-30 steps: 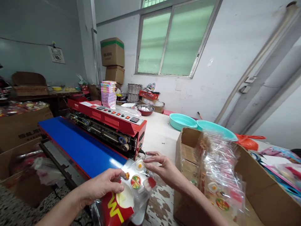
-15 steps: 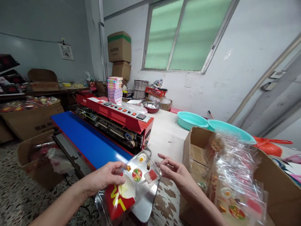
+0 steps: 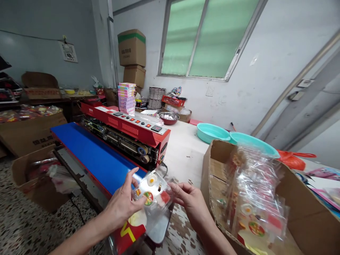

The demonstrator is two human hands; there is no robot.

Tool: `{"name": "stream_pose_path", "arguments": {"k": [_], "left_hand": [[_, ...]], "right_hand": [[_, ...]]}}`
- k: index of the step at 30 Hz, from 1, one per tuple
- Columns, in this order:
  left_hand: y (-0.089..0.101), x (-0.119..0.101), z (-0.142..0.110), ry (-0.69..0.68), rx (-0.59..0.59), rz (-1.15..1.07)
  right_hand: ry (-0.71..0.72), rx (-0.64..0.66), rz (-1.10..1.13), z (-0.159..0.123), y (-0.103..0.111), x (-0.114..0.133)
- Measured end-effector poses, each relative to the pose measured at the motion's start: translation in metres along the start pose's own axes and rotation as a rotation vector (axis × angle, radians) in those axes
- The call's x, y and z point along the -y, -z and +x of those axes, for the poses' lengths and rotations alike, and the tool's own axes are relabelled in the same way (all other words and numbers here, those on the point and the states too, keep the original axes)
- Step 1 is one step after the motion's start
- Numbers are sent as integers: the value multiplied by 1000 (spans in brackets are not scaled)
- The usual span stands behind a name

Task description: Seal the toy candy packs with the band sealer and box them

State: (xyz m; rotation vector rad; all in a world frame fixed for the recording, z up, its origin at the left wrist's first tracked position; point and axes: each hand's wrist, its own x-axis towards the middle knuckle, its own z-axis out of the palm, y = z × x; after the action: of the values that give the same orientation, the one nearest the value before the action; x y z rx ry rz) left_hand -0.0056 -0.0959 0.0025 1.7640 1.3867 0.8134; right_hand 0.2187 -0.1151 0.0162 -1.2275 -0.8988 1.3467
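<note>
Plastic bag (image 3: 154,189), clear, between both hands at near centre, over a metal plate (image 3: 160,229); contact with plate not determinable. Visible contents: fried-egg piece (image 3: 152,180), pizza piece (image 3: 149,202), small burger piece (image 3: 137,191), red-and-white piece (image 3: 165,197); toward near end, red packet (image 3: 129,240) with yellow marking, partly hidden.

Left hand (image 3: 122,205): grasping left side of bag, thumb across front face, forefinger raised. Right hand (image 3: 193,201): pinching right edge between thumb and fingers.

Near right: open cardboard carton (image 3: 309,214), loaded with a row of filled clear bags (image 3: 256,186). Beyond carton: two turquoise basins (image 3: 212,134), side by side. Far centre: bowl (image 3: 170,122) with small whitish pieces; red crate (image 3: 172,101) with mixed articles. Left: large carton (image 3: 39,131), heaped with packaged goods; nearer, lower carton (image 3: 49,200) with plastic-wrapped items.
</note>
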Motion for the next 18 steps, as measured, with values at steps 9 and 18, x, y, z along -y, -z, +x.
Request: {"name": "stream_pose_path", "arguments": {"k": [9, 18], "left_hand": [[13, -26, 31, 265, 315, -703], [-7, -22, 67, 401, 111, -748]], "right_hand": [[-15, 88, -60, 6, -9, 15], [-40, 15, -36, 26, -10, 0]]}}
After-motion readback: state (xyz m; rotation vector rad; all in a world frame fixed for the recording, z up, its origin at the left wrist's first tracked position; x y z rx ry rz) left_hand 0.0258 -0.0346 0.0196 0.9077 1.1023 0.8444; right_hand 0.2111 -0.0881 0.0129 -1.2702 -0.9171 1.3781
